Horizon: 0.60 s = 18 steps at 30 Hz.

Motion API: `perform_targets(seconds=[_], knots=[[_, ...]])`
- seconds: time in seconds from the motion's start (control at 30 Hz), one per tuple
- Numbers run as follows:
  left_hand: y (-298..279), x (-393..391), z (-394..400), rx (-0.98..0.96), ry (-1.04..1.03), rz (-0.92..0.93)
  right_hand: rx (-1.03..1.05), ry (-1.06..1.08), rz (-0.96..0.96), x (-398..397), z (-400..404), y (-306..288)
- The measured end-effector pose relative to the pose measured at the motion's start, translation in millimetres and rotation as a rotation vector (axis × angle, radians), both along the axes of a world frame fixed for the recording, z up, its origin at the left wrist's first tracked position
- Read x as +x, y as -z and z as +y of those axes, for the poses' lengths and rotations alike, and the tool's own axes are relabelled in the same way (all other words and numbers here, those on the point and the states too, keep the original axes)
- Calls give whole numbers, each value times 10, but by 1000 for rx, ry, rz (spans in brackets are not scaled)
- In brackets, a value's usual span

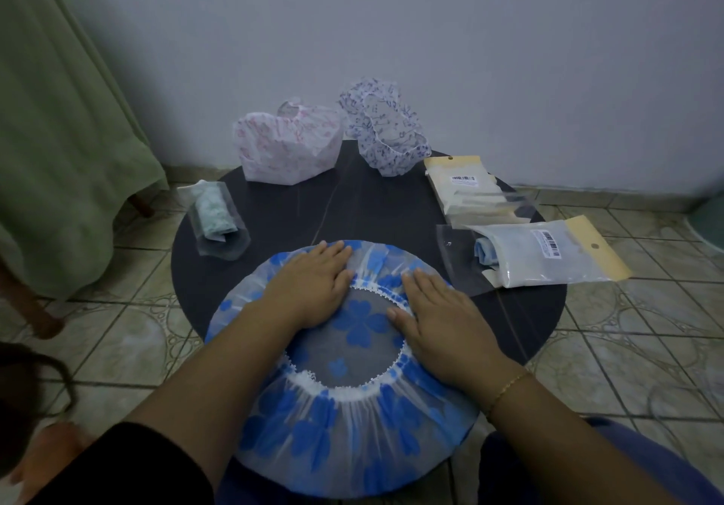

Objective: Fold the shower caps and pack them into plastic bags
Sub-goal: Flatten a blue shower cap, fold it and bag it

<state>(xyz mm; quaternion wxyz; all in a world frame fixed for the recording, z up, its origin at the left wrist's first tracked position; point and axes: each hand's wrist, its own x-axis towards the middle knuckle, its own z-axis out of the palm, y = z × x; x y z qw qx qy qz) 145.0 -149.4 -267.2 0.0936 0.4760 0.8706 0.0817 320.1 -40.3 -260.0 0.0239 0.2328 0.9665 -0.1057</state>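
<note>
Round table (521,320), barcode-labelled bags (548,254)

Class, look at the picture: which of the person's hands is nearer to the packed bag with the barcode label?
Right. The right hand lies flat on the blue cap just beside the bag; the left hand presses farther away.

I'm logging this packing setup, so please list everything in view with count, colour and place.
blue shower cap: 1, white with blue flowers, spread flat at table's near edge
pink shower cap: 1, white-pink, far left
purple shower cap: 1, white-purple, far middle
packed bag: 1, clear with a green-white cap, left
packed bag with label: 1, clear, right
bag stack: clear, tan headers, far right
table: 1, dark, round
green cloth: 1, left
left hand: flat on cap
right hand: flat on cap
</note>
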Motion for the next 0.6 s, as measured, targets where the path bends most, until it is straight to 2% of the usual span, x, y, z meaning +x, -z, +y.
perform_targets(seconds=[0.17, 0.3, 0.4, 0.5, 0.6], knots=[[-9, 19, 23, 31, -57, -32, -19, -2, 11, 5, 20, 8], [-168, 37, -62, 327, -92, -215, -41, -1, 56, 9, 51, 21], [-331, 0, -201, 463, -134, -35, -47, 23, 89, -1, 49, 19], [-368, 49, -345, 384, -155, -5, -32, 27, 97, -16, 31, 16], [-180, 107, -395, 13, -115, -27, -22, 11, 51, -30, 32, 34]])
